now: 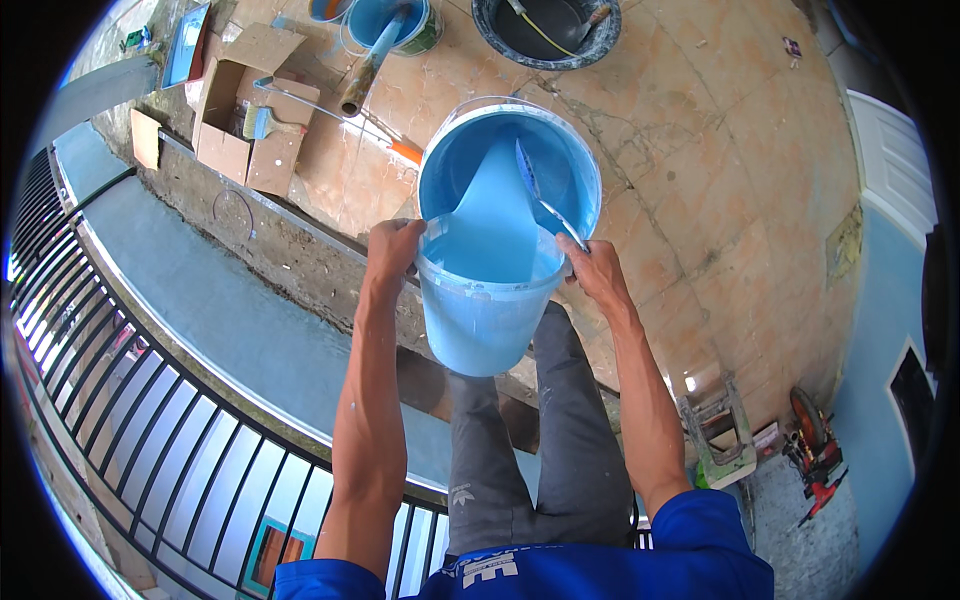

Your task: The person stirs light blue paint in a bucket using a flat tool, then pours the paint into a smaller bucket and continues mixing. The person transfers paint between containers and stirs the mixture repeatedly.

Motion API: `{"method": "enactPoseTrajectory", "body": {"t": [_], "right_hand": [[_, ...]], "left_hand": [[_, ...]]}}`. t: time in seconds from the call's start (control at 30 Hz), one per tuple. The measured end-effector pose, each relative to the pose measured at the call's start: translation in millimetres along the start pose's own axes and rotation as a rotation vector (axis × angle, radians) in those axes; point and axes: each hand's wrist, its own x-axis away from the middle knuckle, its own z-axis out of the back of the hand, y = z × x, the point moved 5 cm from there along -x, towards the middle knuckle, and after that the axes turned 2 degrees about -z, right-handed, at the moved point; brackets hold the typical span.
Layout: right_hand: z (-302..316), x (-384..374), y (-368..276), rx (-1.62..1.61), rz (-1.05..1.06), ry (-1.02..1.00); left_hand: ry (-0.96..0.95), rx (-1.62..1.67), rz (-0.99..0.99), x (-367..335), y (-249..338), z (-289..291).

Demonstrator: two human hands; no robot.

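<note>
My left hand (pixel 395 250) grips the rim of a translucent white bucket (pixel 480 330) on its left side. On the opposite side my right hand (pixel 597 268) is closed on the rim and also on the handle of a slotted spoon (pixel 528 170). The bucket is tilted away from me, and light blue paint (pixel 497 205) runs from it in a broad sheet. The paint falls into a larger bucket (pixel 583 165) standing on the tiles just beyond, blue-coated inside. Over this larger bucket's opening, the spoon's blue-smeared head points away from me.
At the far left, a cardboard box (pixel 222 150) has a paintbrush (pixel 270 124) on its flap. A paint roller (pixel 400 150) lies beside it. Beyond stand a pail (pixel 425 35) with a pole and a black basin (pixel 560 62). Black railing (pixel 180 425) runs along the left; a stool (pixel 720 435) stands right.
</note>
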Motion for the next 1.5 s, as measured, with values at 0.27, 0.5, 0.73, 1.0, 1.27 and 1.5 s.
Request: {"method": "enactPoseTrajectory", "body": {"t": [0.27, 0.5, 0.73, 1.0, 1.27, 1.5], "right_hand": [[0.7, -18.0, -0.4, 0.021, 0.020, -0.001], [2.9, -26.9, -6.1, 0.002, -0.013, -0.011], [6.9, -44.8, 3.9, 0.086, -0.029, -0.005], [7.0, -51.5, 6.0, 0.071, -0.006, -0.026], [7.0, -55.1, 2.3, 0.048, 0.013, -0.036], [8.4, -51.9, -3.3, 0.018, -0.054, -0.068]], "left_hand": [[-0.043, -0.006, 0.042, -26.1, -2.8, 0.2], [-0.119, 0.052, 0.127, -50.6, -11.5, -3.5], [-0.070, 0.037, 0.214, -69.3, -22.3, -6.5], [-0.071, -0.010, 0.269, -67.2, -8.6, -10.5], [-0.062, -0.037, 0.287, -72.0, -7.3, -12.0], [-0.060, -0.038, 0.270, -62.3, 2.8, -13.1]]}}
